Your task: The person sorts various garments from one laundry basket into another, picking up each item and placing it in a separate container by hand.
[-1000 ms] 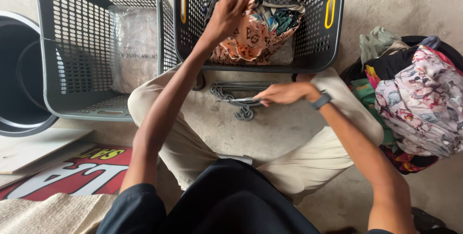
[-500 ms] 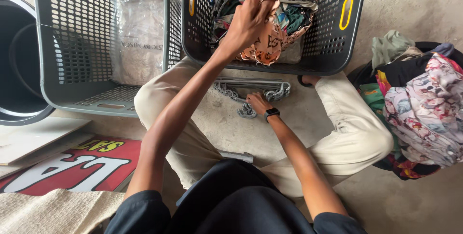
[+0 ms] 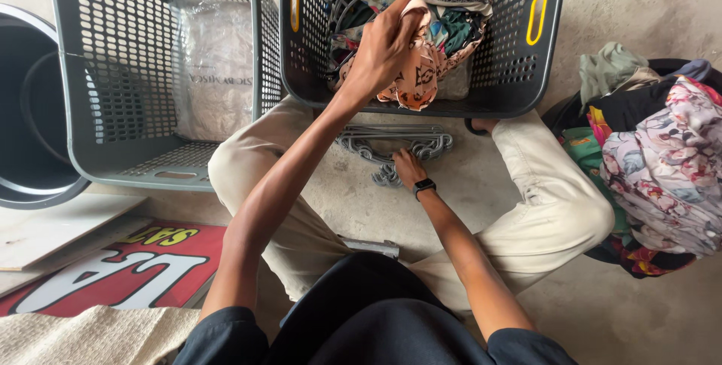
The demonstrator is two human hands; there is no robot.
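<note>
Cloth (image 3: 415, 79) pinched shut in our left hand (image 3: 383, 45) above the basket (image 3: 545, 57); right hand (image 3: 408, 168) fingers rest loosely on hangers (image 3: 391, 145), grip unclear. Hangers tangled, risk snagging.

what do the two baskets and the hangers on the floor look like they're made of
Baskets: apparently rigid grey plastic, matte, with moulded perforated walls. Hangers under the right hand: probably grey plastic, going by the curved moulded shapes, though metal can't be ruled out.

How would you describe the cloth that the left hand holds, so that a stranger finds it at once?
Look in the right grey laundry basket, full of mixed clothes. The left hand grips a peach printed cloth at its front edge. Only this piece is pale orange with dark motifs.
</note>
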